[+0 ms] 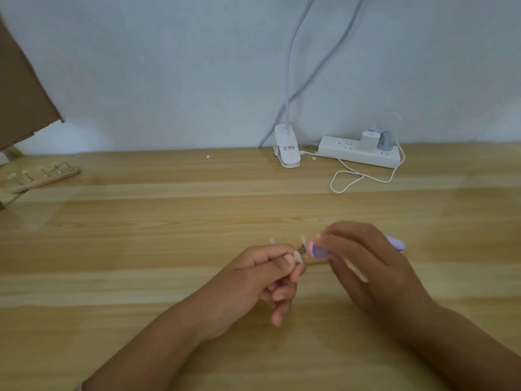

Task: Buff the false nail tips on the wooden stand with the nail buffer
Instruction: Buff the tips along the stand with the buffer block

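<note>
Nail tip (298,256) held beside buffer (320,251).
Tip pinched by fingers of left hand (262,280); buffer, just right of tip, gripped by curled right hand (375,266).

Nothing in view is sharp enough to read as a word or a number. The only printed mark is a small white label (289,148) on the side of the white plastic clip-on lamp base (285,136), which stands at the far edge of the light wooden table (169,221), a little right of centre. The label has a short orange mark at its left end and rows of dark print beside and below it, all too small and blurred to make out. Just right of it, the white plastic power strip (338,149) shows a small red light (395,151) near its right end.
</note>
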Demonstrator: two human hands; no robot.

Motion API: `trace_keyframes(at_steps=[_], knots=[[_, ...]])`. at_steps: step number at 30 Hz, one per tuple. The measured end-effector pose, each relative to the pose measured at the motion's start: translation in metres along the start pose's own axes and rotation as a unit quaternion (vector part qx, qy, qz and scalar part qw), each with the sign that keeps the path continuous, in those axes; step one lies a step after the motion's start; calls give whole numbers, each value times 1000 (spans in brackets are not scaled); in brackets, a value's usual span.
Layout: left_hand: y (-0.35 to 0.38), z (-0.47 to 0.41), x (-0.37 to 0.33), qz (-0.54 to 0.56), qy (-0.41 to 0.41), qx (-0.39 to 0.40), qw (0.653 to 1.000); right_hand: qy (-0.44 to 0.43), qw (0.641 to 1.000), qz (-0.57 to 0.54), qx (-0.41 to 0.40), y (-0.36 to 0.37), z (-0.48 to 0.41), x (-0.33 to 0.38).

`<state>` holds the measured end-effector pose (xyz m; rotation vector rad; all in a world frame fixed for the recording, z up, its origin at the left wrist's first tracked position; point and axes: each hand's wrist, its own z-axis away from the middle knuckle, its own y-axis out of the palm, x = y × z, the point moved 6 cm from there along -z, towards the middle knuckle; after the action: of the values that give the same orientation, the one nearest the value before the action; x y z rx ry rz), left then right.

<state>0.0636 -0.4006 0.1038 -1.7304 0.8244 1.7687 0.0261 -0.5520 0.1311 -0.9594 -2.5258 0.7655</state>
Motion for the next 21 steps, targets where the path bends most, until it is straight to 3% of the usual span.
trace_keyframes(at_steps=[3,8,12,18,21], knots=[[0,-1,-1,-15,-3,-8,1000,14,999,-20,-27,-4,-1,2],[2,-1,1,-25,-14,-16,999,-56,998,-24,8,7,0,21],[-1,0,-2,-29,-4,-30,999,19,1000,-1,-5,-4,-1,-3],[1,0,-1,-47,2,-37,998,-35,999,-29,25,8,1,15],[1,0,-1,-44,1,-25,999,23,1000,-6,21,0,0,-4]])
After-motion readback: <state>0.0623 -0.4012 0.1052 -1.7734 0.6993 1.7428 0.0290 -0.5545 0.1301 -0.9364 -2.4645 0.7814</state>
